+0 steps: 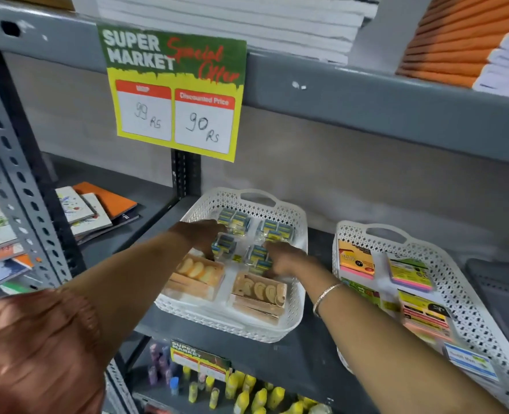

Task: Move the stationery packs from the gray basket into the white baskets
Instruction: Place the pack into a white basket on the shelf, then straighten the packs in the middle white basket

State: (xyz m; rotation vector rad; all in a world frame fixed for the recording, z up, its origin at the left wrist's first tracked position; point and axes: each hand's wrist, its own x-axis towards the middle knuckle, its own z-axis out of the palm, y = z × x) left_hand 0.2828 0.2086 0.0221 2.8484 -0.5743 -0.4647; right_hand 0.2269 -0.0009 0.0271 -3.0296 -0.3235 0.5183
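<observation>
A white basket (289, 312) on the middle shelf holds several blue-and-yellow stationery packs (272, 230) at its back and two clear packs of tan erasers (259, 294) at its front. My left hand (201, 234) reaches into it, fingers down on a blue-and-yellow pack (225, 248) near the basket's middle. My right hand (286, 258) rests on another blue-and-yellow pack (257, 256). Whether either hand grips its pack is hidden. A second white basket (468, 297) to the right holds sticky-note packs (356, 259). A gray basket (504, 291) shows at the far right edge.
A yellow-and-green price sign (175, 94) hangs from the upper gray shelf (366, 97), which carries stacks of white and orange notebooks (456, 40). Notebooks (98, 210) lie on the shelf to the left behind a perforated post (17, 174). Small bottles (247, 392) fill the shelf below.
</observation>
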